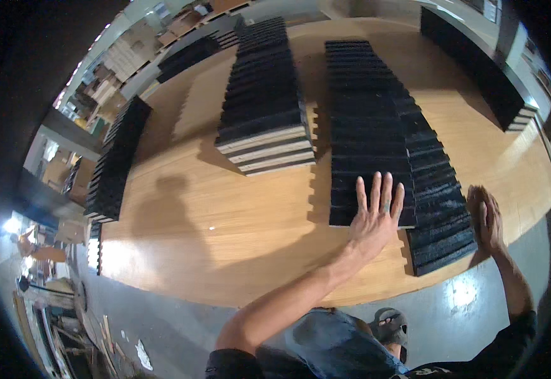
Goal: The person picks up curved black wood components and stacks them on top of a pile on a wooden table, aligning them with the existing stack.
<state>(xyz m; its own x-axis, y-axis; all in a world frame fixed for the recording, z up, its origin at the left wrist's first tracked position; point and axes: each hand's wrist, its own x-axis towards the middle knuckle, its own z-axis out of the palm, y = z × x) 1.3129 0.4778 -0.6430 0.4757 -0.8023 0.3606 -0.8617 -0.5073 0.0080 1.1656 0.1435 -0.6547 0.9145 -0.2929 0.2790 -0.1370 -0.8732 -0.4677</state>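
Note:
Two long rows of black ridged strips lie side by side on the wooden tabletop (180,252). My left hand (375,218) rests palm down, fingers spread, on the near end of the left row (367,132). The right row (439,189) lies against it, and its near end reaches closer to me. Next to that row's right edge is my right hand (491,221), fingers stretched out, seen side-on; whether it touches the strips I cannot tell. Neither hand grips anything.
A taller stack (263,95) with pale and black layers stands left of the rows. More black stacks line the table's left edge (117,164) and far right (477,69). Another dark stack (190,57) is at the far left. Cartons (133,47) stand beyond; wood scraps lie lower left.

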